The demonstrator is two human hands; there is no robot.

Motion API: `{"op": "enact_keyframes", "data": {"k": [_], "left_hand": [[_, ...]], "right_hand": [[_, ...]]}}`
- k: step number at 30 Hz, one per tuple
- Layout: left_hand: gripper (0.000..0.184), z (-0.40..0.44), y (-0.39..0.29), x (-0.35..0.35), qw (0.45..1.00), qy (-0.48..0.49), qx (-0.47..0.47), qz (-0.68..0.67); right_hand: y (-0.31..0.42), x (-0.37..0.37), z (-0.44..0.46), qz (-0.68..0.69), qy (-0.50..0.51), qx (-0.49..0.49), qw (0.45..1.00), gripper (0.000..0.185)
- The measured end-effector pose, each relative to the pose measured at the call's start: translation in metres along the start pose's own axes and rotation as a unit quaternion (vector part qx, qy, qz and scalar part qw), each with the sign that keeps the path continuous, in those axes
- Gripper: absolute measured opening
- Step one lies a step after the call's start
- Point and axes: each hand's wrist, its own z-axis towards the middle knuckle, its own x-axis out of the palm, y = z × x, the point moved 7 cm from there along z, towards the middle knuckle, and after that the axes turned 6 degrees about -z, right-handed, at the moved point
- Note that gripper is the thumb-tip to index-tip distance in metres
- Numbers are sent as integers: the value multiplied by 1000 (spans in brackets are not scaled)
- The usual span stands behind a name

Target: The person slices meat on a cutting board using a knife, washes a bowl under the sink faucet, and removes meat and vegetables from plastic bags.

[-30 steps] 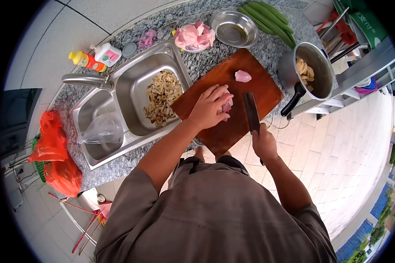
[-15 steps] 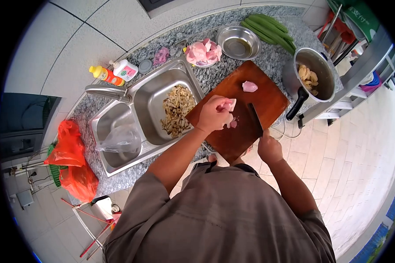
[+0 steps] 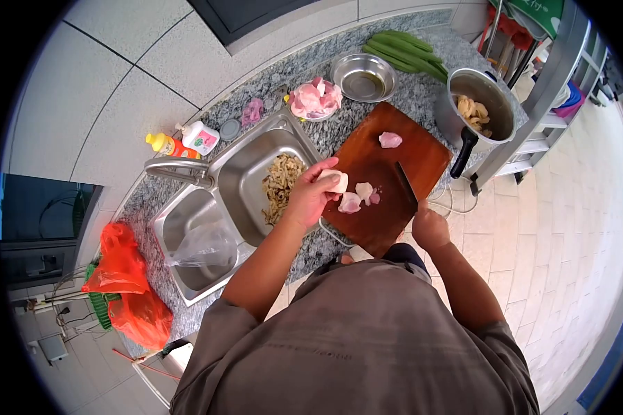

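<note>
Knife (image 3: 407,185), straight dark metal, gripped by right hand (image 3: 430,229); left hand (image 3: 307,199) pinches pale-pink meat chunk (image 3: 337,183), may slip if slick

Far above and right of the right hand's fingers (image 3: 422,207), we read a white 付 on the green fabric (image 3: 548,22), clipped by the top edge. Left of and above the left hand's fingers (image 3: 320,167), we find labels too small to read on the white pump bottle (image 3: 201,138) and yellow-and-orange bottle (image 3: 171,146).
</note>
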Motion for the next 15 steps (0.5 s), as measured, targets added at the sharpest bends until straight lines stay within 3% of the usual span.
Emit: {"op": "enact_keyframes", "data": {"k": [4, 7, 8, 11, 12, 15], "left_hand": [[43, 9, 9, -1, 957, -8, 64, 281], [43, 0, 3, 32, 841, 58, 270, 466], [42, 0, 7, 40, 845, 78, 276, 452], [37, 5, 24, 51, 790, 144, 255, 539], [37, 13, 39, 40, 693, 173, 314, 625], [42, 5, 45, 36, 630, 115, 300, 707]], "right_hand": [[2, -5, 0, -13, 3, -15, 1000, 16], [1, -7, 5, -14, 22, -26, 999, 15], [-1, -5, 7, -26, 16, -32, 999, 17], [-5, 4, 8, -47, 9, -44, 998, 21], [-4, 4, 8, -44, 11, -42, 998, 21], [-3, -3, 9, -44, 8, -48, 998, 21]]}}
